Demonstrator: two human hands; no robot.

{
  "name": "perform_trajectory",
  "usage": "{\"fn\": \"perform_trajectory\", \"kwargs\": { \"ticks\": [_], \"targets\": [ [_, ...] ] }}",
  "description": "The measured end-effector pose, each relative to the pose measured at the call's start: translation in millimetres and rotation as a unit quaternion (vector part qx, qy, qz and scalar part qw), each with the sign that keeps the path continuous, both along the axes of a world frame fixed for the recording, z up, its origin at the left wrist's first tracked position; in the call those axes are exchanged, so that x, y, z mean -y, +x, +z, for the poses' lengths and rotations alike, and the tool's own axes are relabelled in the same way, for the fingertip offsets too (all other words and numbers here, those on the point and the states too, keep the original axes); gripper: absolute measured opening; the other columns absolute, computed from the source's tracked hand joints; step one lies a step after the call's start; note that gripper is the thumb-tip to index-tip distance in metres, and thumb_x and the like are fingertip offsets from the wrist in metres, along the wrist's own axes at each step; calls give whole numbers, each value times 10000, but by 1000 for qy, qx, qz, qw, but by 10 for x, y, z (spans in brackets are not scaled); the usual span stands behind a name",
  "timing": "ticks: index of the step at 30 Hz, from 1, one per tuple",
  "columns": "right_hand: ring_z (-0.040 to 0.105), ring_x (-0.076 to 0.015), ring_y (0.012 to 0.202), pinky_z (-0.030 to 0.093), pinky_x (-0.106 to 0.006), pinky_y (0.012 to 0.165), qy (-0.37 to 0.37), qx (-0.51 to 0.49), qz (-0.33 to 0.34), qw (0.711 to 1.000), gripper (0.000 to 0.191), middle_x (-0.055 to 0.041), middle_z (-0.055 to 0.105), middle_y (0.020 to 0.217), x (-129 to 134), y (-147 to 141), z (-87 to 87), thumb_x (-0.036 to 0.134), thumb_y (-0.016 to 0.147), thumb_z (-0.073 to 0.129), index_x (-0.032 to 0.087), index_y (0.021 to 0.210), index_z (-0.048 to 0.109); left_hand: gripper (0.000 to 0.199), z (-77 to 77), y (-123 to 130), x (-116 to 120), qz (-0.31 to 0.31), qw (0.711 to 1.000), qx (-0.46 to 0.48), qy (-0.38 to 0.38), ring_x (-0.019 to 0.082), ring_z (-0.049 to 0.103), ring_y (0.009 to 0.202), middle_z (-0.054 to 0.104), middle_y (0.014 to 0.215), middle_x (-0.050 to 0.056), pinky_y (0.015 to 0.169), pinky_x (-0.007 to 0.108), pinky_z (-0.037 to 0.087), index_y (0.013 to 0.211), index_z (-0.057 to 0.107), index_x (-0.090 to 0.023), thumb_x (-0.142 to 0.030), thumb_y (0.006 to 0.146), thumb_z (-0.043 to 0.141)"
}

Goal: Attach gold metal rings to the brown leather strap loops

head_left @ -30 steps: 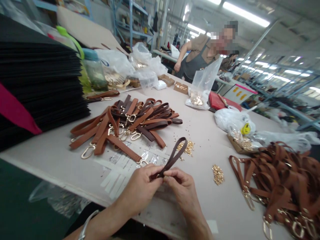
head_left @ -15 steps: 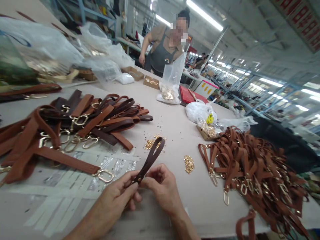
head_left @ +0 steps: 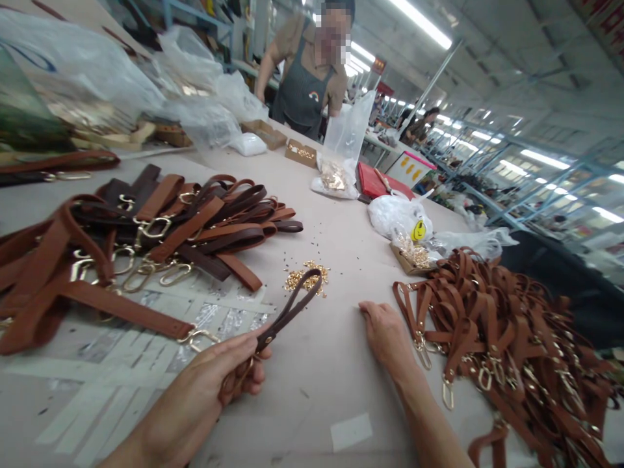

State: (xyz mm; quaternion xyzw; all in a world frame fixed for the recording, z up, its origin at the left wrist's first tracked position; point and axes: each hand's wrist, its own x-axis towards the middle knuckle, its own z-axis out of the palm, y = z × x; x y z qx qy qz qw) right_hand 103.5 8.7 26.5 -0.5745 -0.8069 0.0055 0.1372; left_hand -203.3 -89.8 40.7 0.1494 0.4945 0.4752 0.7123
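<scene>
My left hand [head_left: 229, 370] is closed round a dark brown leather wrist strap [head_left: 292, 312]. Its loop points up and away from me, with a gold rivet near my fingertips, and part of its metal clasp shows under my fingers. My right hand [head_left: 387, 331] is lowered to the tabletop right of the strap, fingers bent together with their tips down. It covers the spot of the smaller pile of gold rivets, so what the fingers hold, if anything, is hidden. Beyond the strap's loop lies a loose pile of small gold rivets [head_left: 295, 279].
Brown straps with gold clasps [head_left: 195, 227] are heaped on the left, and more reddish-brown straps [head_left: 487, 325] on the right. Farther back stand a box of rivets [head_left: 301, 153], a plastic bag [head_left: 336, 175] and a red folder [head_left: 377, 181]. A person in an apron [head_left: 302, 91] stands across the table.
My right hand has left the strap and moved right, over the smaller rivet pile. My left hand still holds the strap, at about the same place.
</scene>
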Motion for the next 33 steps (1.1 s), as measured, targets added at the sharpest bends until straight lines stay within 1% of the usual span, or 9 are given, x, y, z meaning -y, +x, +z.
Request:
{"fn": "perform_trajectory", "kwargs": {
  "ticks": [3,7,17,19,21,23,25,29,33],
  "targets": [
    [626,-238,906,464,-335,828,-10,19,-5,1000,255,-87,728,910,-26,20,6,111,920,455,204,1041,658,414,-11,-13,-17,-5,1000,1,-4,136,661,705,748,905,37,696,246,533,1132,697,-156,-303,750,759],
    [625,-254,890,448,-353,808,-29,24,-14,999,202,-97,719,884,-59,24,67,125,892,478,201,922,662,410,5,-10,-25,-35,999,1,10,109,644,696,730,750,-4,730,218,495,1117,695,-142,-211,719,764],
    [638,-212,725,473,-325,679,-87,-41,-46,994,138,-42,677,771,-152,112,96,242,815,541,198,894,646,292,35,26,12,-53,994,-74,59,118,626,649,661,680,-47,707,266,492,981,635,-156,-258,714,690],
    [632,-201,729,489,-327,695,-76,-93,-44,992,140,-47,672,806,-18,-55,98,290,839,545,196,901,628,261,18,45,11,-49,992,-92,75,124,625,634,639,654,-57,701,278,498,966,619,-167,-266,728,663],
    [628,-194,756,503,-326,722,-65,-217,-20,974,127,-44,661,824,194,-333,95,319,856,580,201,894,609,252,-4,67,11,-48,989,-105,92,131,627,634,628,638,-60,691,283,502,967,601,-173,-287,747,646],
    [623,-191,797,510,-324,749,-58,-366,24,929,99,-33,646,831,436,-673,86,292,849,640,211,881,592,245,-25,90,15,-49,986,-112,111,135,627,634,619,626,-60,679,280,502,958,588,-176,-304,756,645],
    [616,-182,824,509,-318,770,-59,-444,72,891,84,-19,633,840,642,-995,75,222,849,655,228,876,575,227,-41,109,26,-48,984,-119,126,136,625,632,617,626,-57,671,274,501,955,588,-179,-305,773,641],
    [619,-163,841,499,-301,789,-42,-459,128,878,156,2,639,865,824,-1369,69,115,855,629,253,887,565,144,-62,121,63,-55,970,-152,181,132,618,678,647,717,-30,677,257,501,958,620,-189,-274,843,603],
    [633,-160,842,501,-290,779,-27,-425,142,894,175,3,653,879,823,-1416,102,96,860,619,258,901,569,138,-66,103,98,-54,943,-238,227,148,632,733,652,818,-7,693,260,504,980,656,-205,-234,873,572]
  ]
}}
